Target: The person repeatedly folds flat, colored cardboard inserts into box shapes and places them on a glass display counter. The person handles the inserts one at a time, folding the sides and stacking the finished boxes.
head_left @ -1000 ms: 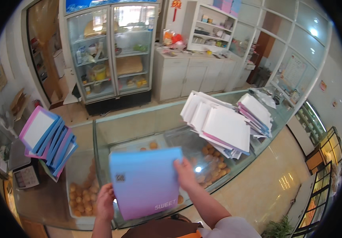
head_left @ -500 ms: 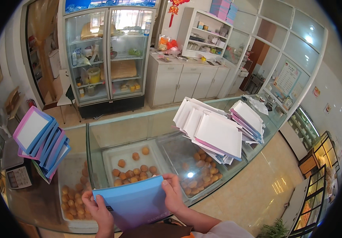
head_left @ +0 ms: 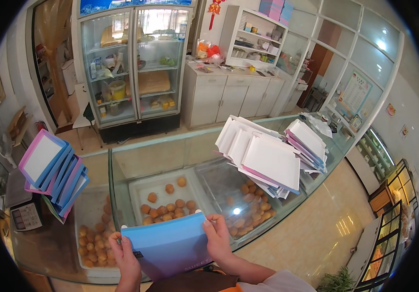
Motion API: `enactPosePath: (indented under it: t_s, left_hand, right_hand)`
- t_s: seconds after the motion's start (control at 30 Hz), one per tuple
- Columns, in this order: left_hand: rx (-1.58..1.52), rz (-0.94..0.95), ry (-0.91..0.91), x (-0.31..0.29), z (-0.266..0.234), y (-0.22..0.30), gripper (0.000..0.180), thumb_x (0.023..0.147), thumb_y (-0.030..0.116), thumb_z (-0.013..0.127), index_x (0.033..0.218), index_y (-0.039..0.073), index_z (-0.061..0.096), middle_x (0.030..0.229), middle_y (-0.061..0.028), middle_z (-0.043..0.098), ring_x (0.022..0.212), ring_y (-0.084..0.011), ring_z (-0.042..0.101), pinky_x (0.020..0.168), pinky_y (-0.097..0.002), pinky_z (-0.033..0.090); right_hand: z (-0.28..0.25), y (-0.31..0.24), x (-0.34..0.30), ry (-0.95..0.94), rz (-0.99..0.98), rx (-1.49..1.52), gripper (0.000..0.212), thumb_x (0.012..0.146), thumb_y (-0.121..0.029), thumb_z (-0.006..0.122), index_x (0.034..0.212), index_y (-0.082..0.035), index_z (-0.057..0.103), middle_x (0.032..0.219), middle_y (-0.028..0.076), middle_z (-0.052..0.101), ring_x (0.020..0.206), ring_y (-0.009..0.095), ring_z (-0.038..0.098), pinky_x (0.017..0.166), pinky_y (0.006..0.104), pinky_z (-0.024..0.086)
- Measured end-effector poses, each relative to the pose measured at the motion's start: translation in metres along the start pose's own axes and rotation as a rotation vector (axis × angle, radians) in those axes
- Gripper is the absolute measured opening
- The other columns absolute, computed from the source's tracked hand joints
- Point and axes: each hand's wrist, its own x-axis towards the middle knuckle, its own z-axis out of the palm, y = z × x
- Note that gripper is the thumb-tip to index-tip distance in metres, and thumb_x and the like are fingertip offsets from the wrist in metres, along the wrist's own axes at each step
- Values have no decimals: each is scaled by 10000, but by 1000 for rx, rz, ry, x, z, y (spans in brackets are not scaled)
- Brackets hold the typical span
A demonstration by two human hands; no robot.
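A cardboard box piece [head_left: 170,248], shaded from blue to purple, is held upright in front of me over the near edge of the glass counter. My left hand [head_left: 126,260] closes on its left edge, thumb on the printed face. Around the right edge my right hand [head_left: 218,238] is closed, its thumb near the top corner. A small white tab stands at each top corner. The far side of the piece and some fingertips are hidden behind it. Beyond it, a tray of round brown pastries [head_left: 171,215] lies under the glass.
Folded pink and blue box trays [head_left: 49,160] stand stacked at the left, beside a scale [head_left: 25,216]. White-lined box trays [head_left: 273,158] are piled on the counter at the right, with a smaller stack [head_left: 308,138] behind. More pastries [head_left: 92,246] sit in neighbouring trays.
White tabs now show at both top corners of the box piece. My fingers have shifted on its side edges, and the scene has moved slightly right in view.
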Motion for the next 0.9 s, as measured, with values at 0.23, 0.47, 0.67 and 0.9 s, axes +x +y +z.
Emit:
enactPosePath:
  t_s: [0.23,0.47,0.67,0.9]
  left_hand:
    - [57,46,-57,1,-14,-22,233,1110,247,480,1045,35,549,950,15,561,859,-55,464,762,-233,390]
    - [-28,100,53,3,-7,-25,243,1074,235,567,914,52,549,809,52,522,744,-48,417,696,-243,386]
    - [-256,9,-389,50,-21,25,189,1011,197,653,917,65,556,890,3,628,796,-67,556,751,-247,451]
    - [876,263,-1321,51,-86,-36,136,908,168,725,1015,88,702,893,-52,688,796,-248,634,909,-383,447]
  right_hand:
    - [-7,1,-10,-2,-64,-181,256,1052,-195,615,1108,41,695,945,18,684,861,66,573,768,247,478]
    - [-18,2,-5,-99,-103,-195,242,1045,-182,614,1043,42,704,841,-7,634,793,66,526,726,243,452]
    - [-23,-42,38,-571,-211,-187,199,1027,-156,610,972,8,709,1009,38,667,934,125,573,842,320,475]
    - [-77,-6,62,-1361,-357,-802,148,916,-192,700,1012,-84,735,893,65,666,960,291,614,971,434,411]
